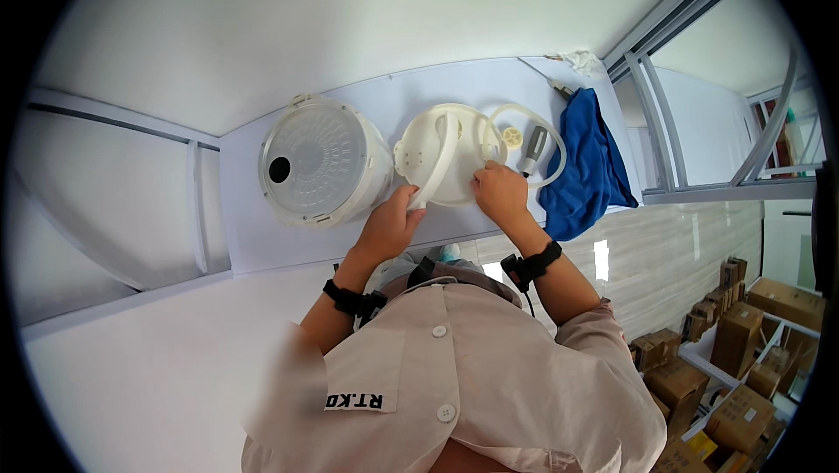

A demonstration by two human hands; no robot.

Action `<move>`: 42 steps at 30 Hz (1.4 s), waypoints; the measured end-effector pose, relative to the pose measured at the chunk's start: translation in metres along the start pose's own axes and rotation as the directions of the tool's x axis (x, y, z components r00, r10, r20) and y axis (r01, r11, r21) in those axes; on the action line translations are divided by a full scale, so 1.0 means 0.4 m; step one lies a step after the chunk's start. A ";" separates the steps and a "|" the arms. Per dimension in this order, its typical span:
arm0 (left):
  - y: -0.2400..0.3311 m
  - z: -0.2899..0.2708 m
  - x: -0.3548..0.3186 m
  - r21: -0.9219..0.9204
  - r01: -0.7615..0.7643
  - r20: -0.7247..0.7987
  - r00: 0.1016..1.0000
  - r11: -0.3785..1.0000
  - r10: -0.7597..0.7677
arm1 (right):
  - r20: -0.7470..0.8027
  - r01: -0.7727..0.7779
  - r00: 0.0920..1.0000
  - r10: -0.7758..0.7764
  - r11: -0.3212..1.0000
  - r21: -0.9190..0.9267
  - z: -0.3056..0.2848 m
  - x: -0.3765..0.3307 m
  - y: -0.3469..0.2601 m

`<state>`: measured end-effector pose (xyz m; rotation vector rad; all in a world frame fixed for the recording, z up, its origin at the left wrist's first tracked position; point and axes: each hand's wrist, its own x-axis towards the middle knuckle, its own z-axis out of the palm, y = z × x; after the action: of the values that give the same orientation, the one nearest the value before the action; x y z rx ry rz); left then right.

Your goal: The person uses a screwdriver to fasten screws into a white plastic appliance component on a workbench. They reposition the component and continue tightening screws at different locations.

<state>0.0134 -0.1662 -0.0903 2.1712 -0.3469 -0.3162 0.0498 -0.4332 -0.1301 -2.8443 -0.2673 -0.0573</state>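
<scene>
- Head view: the left hand (387, 228) is curling its fingers around the lower end of a cream plastic handle (436, 163), gripping it.
- The right hand (499, 193) is resting half-closed, fingertips pressing on the round cream plastic lid (418, 154); whether it is gripping anything cannot be told.
- The lid is lying flat on the white bench (245, 228), its handle's long axis running from the left hand up and away, slightly right.
- A ribbed, round white cooker body (319, 163) is sitting just left.
- A soft blue cloth (587, 163) and a grey-handled screwdriver (534, 150) are lying right, a pale ring (554, 137) looping around the tool.
</scene>
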 end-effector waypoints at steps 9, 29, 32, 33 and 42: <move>0.003 -0.007 -0.012 -0.012 0.005 -0.011 1.000 1.000 -0.006 | -0.227 -0.046 0.963 0.147 0.916 0.399 -0.059 0.000 -0.002; -0.021 0.016 -0.027 -0.055 0.013 -0.100 0.995 0.998 -0.019 | -0.101 -0.286 0.953 0.286 0.958 0.017 -0.038 0.004 0.147; -0.015 0.014 -0.032 -0.045 0.021 -0.103 0.994 0.999 -0.026 | -0.082 -0.298 0.951 0.298 0.955 0.013 -0.028 0.003 0.155; -0.013 0.013 -0.033 -0.042 0.024 -0.103 0.994 0.999 -0.028 | -0.083 -0.292 0.953 0.293 0.956 0.015 -0.026 0.002 0.159; -0.021 0.014 -0.026 -0.025 0.030 -0.099 0.995 0.999 -0.032 | -0.208 -0.263 0.921 0.329 0.920 0.291 -0.086 -0.023 0.100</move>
<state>0.0030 -0.1618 -0.0992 2.1616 -0.2527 -0.2274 0.0478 -0.4821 -0.1086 -2.5478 0.2026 -0.2979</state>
